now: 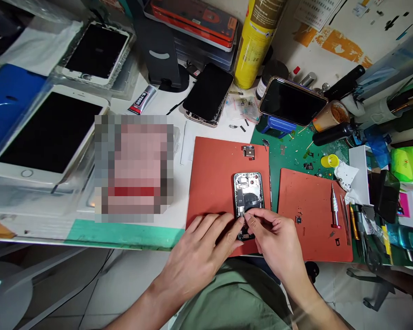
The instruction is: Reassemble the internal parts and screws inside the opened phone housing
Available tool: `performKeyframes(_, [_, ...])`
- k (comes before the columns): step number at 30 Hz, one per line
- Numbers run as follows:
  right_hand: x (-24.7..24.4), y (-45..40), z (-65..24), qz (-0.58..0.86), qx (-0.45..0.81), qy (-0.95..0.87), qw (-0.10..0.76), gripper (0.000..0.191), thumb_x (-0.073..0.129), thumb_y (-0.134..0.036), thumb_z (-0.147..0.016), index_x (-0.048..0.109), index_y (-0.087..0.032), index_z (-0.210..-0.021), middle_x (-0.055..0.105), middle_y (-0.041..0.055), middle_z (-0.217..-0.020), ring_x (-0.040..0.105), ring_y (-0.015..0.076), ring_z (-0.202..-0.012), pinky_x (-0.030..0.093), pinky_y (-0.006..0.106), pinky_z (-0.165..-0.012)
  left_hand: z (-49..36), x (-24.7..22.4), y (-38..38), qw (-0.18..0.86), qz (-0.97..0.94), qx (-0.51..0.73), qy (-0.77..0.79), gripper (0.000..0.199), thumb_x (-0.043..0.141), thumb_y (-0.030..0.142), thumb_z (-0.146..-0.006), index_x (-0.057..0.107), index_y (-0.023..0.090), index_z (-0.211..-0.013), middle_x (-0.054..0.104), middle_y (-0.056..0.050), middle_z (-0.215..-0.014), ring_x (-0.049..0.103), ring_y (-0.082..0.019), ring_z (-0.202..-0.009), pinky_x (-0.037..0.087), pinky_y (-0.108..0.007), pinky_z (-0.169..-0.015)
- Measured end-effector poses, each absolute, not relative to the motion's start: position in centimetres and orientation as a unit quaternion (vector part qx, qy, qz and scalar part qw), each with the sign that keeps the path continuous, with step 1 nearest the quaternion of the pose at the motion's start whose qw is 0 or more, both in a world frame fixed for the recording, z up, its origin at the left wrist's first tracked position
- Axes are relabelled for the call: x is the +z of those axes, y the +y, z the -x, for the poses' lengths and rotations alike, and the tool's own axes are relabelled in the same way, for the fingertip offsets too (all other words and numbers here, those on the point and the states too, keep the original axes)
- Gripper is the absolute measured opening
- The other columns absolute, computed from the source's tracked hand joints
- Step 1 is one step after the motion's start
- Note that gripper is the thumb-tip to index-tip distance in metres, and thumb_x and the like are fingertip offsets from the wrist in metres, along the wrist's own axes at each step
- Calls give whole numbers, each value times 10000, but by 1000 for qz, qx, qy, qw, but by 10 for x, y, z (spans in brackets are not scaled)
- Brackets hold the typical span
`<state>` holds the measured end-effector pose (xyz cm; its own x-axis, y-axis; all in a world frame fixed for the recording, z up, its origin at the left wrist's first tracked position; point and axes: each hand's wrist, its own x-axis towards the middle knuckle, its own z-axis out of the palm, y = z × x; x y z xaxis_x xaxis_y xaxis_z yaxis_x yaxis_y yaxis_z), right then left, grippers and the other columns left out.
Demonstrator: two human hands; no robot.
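Observation:
An opened phone lies face up, its inner parts showing, on a red-brown mat. My left hand rests along its lower left side, fingers stretched out and one fingertip touching the phone's inside. Over the lower right part, my right hand has thumb and forefinger pinched together. Whatever is between those fingertips is too small or hidden to make out. The phone's bottom end is partly covered by my hands. Above the phone on the mat sits a small camera module.
A second red-brown mat holds a screwdriver and small parts. Behind stand a propped phone, a yellow spray can and a dark phone. To the left are a white phone and a glue tube.

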<state>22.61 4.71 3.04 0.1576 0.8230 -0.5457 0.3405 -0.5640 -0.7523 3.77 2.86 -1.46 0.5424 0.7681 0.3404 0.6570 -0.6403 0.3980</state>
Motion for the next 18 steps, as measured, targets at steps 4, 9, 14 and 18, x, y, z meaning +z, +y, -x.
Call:
performKeyframes(4, [31, 48, -227, 724, 513, -403, 225, 450, 688, -605, -880, 825, -181, -940, 623, 8, -669, 413, 111, -512, 333, 249, -465, -38, -14, 29, 115, -875, 224, 413, 412, 581, 267, -1090, 611, 123, -1476, 703, -138, -1272, 603, -301, -1098, 431, -428, -906])
performKeyframes(9, [31, 48, -227, 727, 513, -401, 218, 455, 680, -610, -885, 810, -178, -938, 630, 9, -676, 420, 107, -498, 337, 245, -454, -38, -16, 28, 121, -881, 200, 412, 463, 605, 259, -1078, 570, 130, -1522, 691, -140, -1315, 588, -310, -1115, 422, -442, -932])
performKeyframes(14, [31, 49, -227, 728, 497, -417, 222, 447, 673, -598, -886, 811, -175, -928, 670, 28, -675, 472, 124, -530, 386, 247, -493, -37, -15, 28, 123, -883, 197, 407, 471, 613, 266, -1074, 571, 119, -1519, 689, -144, -1312, 580, -313, -1098, 415, -452, -930])
performKeyframes(18, [30, 49, -227, 727, 500, -414, 225, 445, 671, -600, -887, 809, -179, -930, 681, 31, -685, 485, 128, -546, 400, 248, -508, -38, -14, 28, 115, -885, 198, 405, 458, 587, 297, -1088, 585, 107, -1504, 695, -152, -1296, 588, -313, -1090, 415, -453, -924])
